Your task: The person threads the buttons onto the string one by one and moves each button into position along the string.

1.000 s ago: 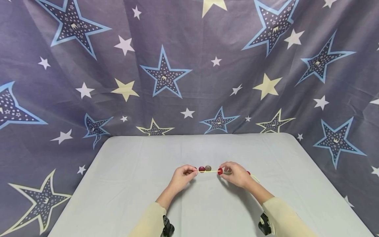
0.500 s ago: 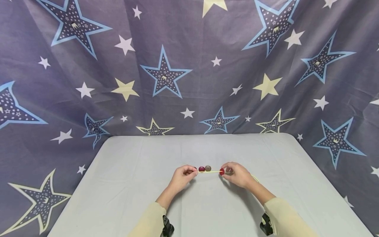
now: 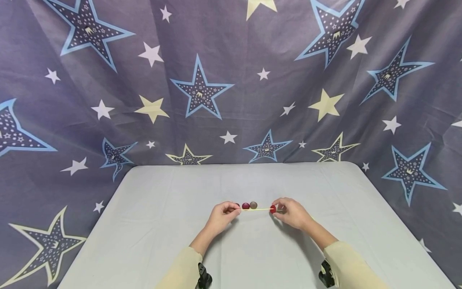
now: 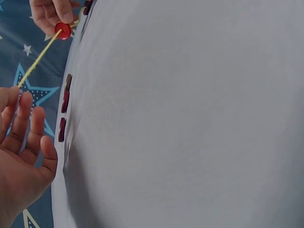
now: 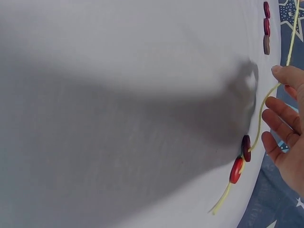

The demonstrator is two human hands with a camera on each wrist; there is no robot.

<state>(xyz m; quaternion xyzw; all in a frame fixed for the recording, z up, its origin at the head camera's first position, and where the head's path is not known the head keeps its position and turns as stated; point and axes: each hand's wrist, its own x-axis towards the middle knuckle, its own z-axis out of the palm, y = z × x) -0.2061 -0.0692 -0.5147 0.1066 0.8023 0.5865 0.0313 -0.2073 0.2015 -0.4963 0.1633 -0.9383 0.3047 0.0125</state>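
A yellow string (image 3: 254, 209) is stretched taut between the two hands, above the white tabletop. At its left end my left hand (image 3: 221, 214) pinches the string between thumb and forefinger, the other fingers (image 4: 35, 135) loosely bent. My right hand (image 3: 293, 213) pinches a bright red button (image 4: 62, 31) that is threaded on the string. Beyond the right hand the string hangs down to the cloth, bearing a dark red button (image 5: 246, 148) and another red button (image 5: 236, 170) near its loose end.
Just behind the string, a brownish button (image 3: 254, 205) and two dark red buttons (image 5: 266, 27) lie in a row on the white table (image 3: 173, 237). A dark curtain (image 3: 231, 112) with printed stars hangs behind the table and along its sides.
My right hand has slid slightly to the right with the red button, lengthening the visible string between the hands. My left hand has stayed in place.
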